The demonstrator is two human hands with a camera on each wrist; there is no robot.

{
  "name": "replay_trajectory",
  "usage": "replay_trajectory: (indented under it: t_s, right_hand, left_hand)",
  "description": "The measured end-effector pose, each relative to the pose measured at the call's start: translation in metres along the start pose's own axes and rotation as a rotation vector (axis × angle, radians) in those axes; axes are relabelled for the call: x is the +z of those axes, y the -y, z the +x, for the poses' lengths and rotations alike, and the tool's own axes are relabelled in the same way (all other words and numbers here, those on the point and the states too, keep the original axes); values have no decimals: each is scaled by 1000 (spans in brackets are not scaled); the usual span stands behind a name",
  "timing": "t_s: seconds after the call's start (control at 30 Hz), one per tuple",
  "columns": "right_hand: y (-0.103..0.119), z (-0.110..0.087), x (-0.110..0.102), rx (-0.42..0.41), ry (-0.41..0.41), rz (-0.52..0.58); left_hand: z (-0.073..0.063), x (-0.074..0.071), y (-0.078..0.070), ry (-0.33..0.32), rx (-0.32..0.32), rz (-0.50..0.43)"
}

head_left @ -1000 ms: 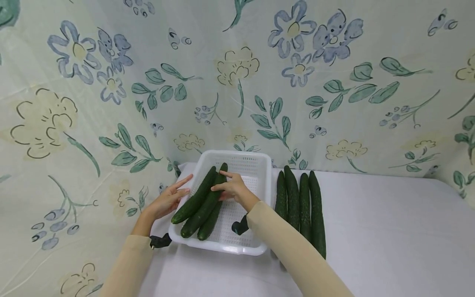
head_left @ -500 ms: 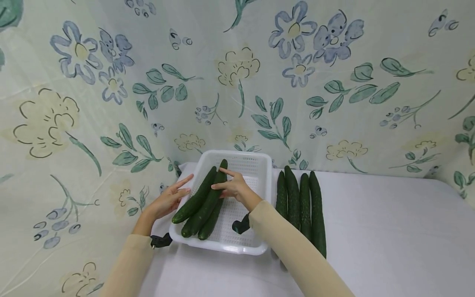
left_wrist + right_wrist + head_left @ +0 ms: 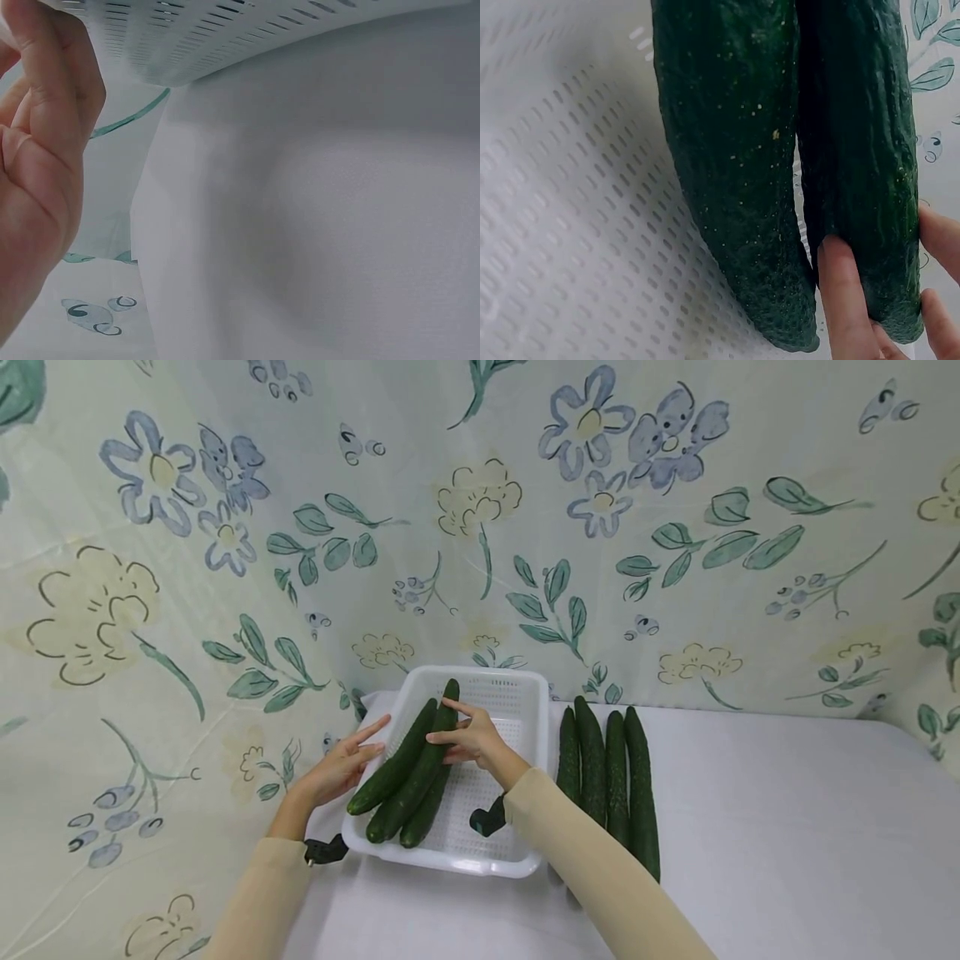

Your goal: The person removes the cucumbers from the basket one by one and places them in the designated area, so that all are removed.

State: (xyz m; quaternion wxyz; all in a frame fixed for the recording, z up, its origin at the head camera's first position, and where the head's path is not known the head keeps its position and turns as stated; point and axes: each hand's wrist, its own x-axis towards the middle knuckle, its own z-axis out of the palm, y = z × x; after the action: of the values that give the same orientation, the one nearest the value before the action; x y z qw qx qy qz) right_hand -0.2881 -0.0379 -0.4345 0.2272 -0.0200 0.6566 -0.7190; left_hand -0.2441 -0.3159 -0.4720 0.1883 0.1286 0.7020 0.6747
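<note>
A white perforated plastic basket (image 3: 510, 856) stands on the table with three dark green cucumbers slanting along its left side. My right hand (image 3: 480, 742) reaches in and grips the middle cucumber (image 3: 418, 781) near its far end, thumb and fingers on either side. Left of it lies another cucumber (image 3: 392, 774); a third cucumber (image 3: 426, 817) is partly hidden below it. Close up in the right wrist view, the fingers (image 3: 846, 300) press on the gripped cucumber (image 3: 862, 142). My left hand (image 3: 341, 768) rests against the basket's left rim, fingers extended, as its palm side shows in the left wrist view.
Several more cucumbers (image 3: 617, 777) lie side by side just right of the basket, partly behind my right sleeve (image 3: 592, 852). White cloth covers the table (image 3: 787, 827). A floral curtain (image 3: 585, 568) hangs behind and to the left.
The gripped cucumber has shifted slightly toward the far side of the basket, its far end now sticking out further past my right fingers. My left hand stays at the rim.
</note>
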Motion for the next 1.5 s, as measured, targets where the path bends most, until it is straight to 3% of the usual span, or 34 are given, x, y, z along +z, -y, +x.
replay_trajectory:
  t_s: [0.53,1.0,1.5]
  right_hand:
    - [6,-10,-4,-41,-13,48]
    - [23,-27,-24,-39,30,99]
    - [32,-48,-49,-50,64,88]
  left_hand:
    - [0,1,4,-12,-5,10]
    - [-3,0,0,-45,-14,77]
    - [-2,0,-1,-44,-19,62]
